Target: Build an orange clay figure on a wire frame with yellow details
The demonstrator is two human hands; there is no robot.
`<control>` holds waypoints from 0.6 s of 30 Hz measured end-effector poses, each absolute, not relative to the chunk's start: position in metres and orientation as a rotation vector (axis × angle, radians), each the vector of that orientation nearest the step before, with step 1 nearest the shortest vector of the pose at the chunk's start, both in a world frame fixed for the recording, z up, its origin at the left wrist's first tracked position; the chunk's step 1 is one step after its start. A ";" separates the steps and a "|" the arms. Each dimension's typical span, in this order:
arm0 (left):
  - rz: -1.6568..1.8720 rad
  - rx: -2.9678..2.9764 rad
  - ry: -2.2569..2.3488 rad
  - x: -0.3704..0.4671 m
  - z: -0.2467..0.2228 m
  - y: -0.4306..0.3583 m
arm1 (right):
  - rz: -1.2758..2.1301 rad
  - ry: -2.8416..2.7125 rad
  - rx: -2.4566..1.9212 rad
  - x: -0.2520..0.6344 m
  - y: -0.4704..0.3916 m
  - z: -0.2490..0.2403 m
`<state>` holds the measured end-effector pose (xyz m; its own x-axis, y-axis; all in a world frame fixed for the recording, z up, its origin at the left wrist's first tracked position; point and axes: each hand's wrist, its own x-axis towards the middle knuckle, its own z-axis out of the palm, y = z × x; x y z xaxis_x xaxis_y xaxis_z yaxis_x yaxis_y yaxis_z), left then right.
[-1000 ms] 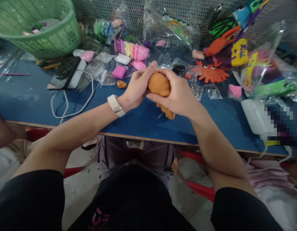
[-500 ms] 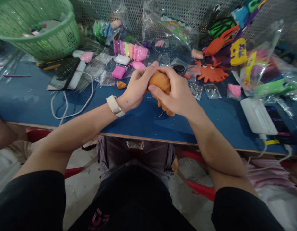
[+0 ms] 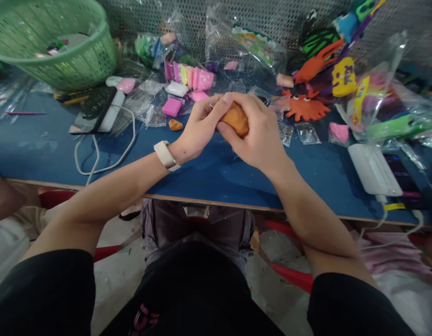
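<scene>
Both hands are wrapped round an orange-brown clay figure (image 3: pixel 237 120) above the blue table. My left hand (image 3: pixel 201 122) grips its left side, with the thumb lying along the top. My right hand (image 3: pixel 256 126) curls over the right side, fingers meeting the left ones at the far edge and thumb across the near side. The underside of the clay is hidden by the hands. A small lump of the same clay (image 3: pixel 175 124) lies on the table left of my left hand. Just beyond it sits a bright pink clay block (image 3: pixel 172 107).
A green basket (image 3: pixel 79 65) stands at the back left, with a phone (image 3: pixel 105 109) and white cable before it. Packs of coloured clay (image 3: pixel 191 74) lie behind my hands. On the right are an orange crab figure (image 3: pixel 305 106) and a white power bank (image 3: pixel 373 169).
My hands have tilted the clay, so its ragged lower part, which hung below my right hand, is now almost wholly out of sight. Both hands still grip it.
</scene>
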<state>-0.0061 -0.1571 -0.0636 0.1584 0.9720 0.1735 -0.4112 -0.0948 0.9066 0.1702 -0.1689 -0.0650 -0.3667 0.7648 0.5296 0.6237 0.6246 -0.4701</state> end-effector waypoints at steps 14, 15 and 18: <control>1.245 1.067 0.597 -0.007 -0.058 -0.160 | 0.112 -2.157 -1.053 0.172 -0.168 -0.071; 1.239 1.063 0.585 -0.007 -0.058 -0.161 | 0.126 -2.155 -1.058 0.171 -0.171 -0.069; 1.224 1.065 0.531 -0.007 -0.058 -0.161 | 0.135 -2.127 -1.076 0.168 -0.177 -0.064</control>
